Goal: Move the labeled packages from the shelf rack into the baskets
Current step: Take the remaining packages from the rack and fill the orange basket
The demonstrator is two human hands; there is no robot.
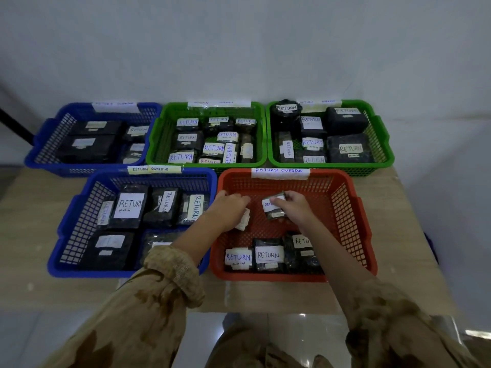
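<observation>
Both my hands reach into the red basket point(342, 208), which carries a "RETURN OVERDUE" label on its far rim. My right hand point(293, 207) grips a small dark package with a white "RETURN" label point(271, 208), held tilted just above the basket floor. My left hand point(229, 209) holds another small package point(244, 220), mostly hidden under the fingers, with only a white label edge showing. Three labeled dark packages point(268, 254) lie along the near side of the red basket. The shelf rack is out of view.
Four other baskets sit on the wooden table point(398, 235): a blue one point(79, 208) to the left, a blue one point(50, 134) at back left, and two green ones point(159, 134) point(377, 134) behind. All hold several dark labeled packages. A white wall stands behind.
</observation>
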